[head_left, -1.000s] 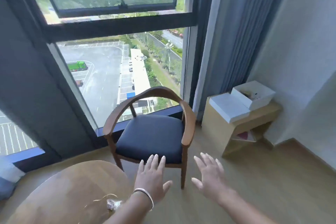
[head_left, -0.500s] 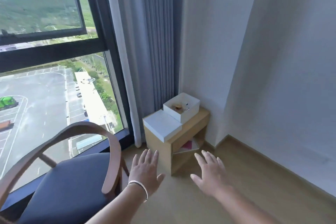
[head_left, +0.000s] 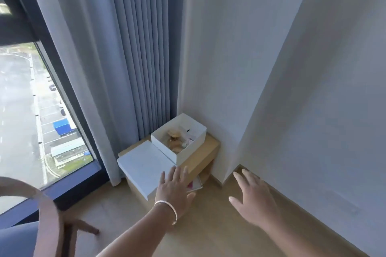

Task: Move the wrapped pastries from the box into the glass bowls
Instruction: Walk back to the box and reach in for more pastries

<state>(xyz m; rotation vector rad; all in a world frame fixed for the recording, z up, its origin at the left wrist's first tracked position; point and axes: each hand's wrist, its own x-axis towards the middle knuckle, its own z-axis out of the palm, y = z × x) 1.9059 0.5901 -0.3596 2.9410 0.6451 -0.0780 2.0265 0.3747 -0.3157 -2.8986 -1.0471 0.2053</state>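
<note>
An open white box (head_left: 191,151) stands on a low wooden side table (head_left: 202,157) in the room's corner. Inside it lie wrapped pastries (head_left: 175,141), golden under clear wrap. The box's flat white lid (head_left: 144,168) rests beside it on the table's left part. My left hand (head_left: 174,191), with a silver bangle on the wrist, is held out open in front of the lid and table. My right hand (head_left: 253,198) is spread open to the right, over the floor, holding nothing. No glass bowls are in view.
A grey curtain (head_left: 117,69) hangs behind the side table, with a tall window (head_left: 27,121) to its left. A wooden armchair with a blue seat (head_left: 41,221) stands at the lower left. White walls (head_left: 292,89) close off the right. A pink item (head_left: 191,184) lies on the table's lower shelf.
The view has swung right and closer to the side table. The round table has left the view, and the chair has slid to the lower left. Both hands stay open and outstretched.
</note>
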